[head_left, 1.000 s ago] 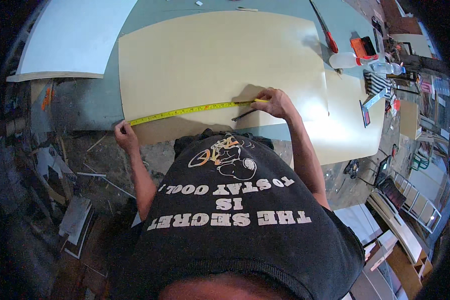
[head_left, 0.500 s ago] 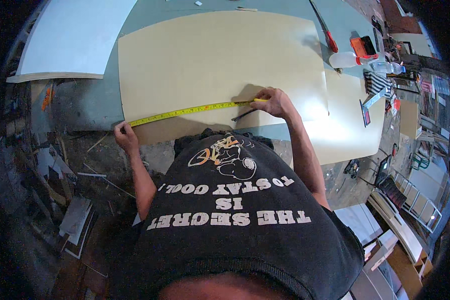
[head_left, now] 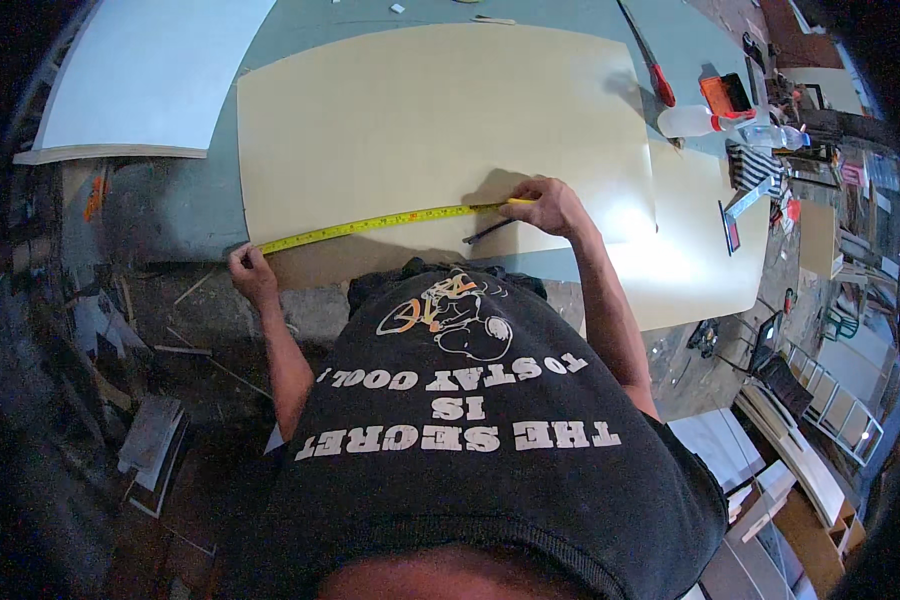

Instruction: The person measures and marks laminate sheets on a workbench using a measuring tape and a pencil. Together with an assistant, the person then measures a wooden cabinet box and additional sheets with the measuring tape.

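A yellow tape measure is pulled out across the near part of a cream sheet. My left hand pinches its end at the sheet's near left corner. My right hand is closed around the other end, right of the sheet's middle; its palm hides whatever part of the tape is inside. A short yellow piece shows at those fingertips, too small to name surely. Just below that hand, a slim dark object lies slanted on the sheet.
On the green-grey table, a white panel stands at far left. A red-handled tool, a white bottle, an orange-and-black box and a clear bottle crowd the right. A second cream sheet lies near right.
Both hands hold nearly the same places, and the tape stays stretched between them. I see only a very slight shift of the right hand.
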{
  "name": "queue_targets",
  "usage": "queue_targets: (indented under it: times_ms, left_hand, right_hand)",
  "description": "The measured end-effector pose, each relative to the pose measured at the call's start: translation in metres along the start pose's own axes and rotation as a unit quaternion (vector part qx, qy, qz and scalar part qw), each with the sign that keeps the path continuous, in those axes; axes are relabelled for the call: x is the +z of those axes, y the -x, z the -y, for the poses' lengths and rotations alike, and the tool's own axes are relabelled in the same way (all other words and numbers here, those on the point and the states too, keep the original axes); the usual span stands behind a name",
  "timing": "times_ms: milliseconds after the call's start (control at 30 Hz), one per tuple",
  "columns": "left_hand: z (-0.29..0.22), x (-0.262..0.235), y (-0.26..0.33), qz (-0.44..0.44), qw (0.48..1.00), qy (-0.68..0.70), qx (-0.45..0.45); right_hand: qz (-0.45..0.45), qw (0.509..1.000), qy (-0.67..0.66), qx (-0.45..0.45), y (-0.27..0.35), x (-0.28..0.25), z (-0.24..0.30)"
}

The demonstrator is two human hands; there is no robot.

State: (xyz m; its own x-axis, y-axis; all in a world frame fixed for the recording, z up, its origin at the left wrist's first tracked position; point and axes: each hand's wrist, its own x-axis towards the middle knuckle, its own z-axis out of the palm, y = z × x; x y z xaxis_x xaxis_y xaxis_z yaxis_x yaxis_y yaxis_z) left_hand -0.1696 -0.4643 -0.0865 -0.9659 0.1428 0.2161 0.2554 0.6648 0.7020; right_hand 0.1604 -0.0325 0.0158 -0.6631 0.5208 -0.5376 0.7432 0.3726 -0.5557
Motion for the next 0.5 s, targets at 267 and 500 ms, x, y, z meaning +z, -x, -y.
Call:
queue_targets:
  times_ms: [267,500]
  left_hand:
    - [-0.001,0.003,0.0,-0.009,1.0,-0.004,-0.002]
    - [0.011,0.011,0.0,-0.035,0.999,0.009,-0.014]
  right_hand:
    - [0.007,1.0,-0.021,0.005,-0.001,0.0,-0.001]
    - [-0.004,0.999,0.007,-0.032,0.004,-0.006,0.01]
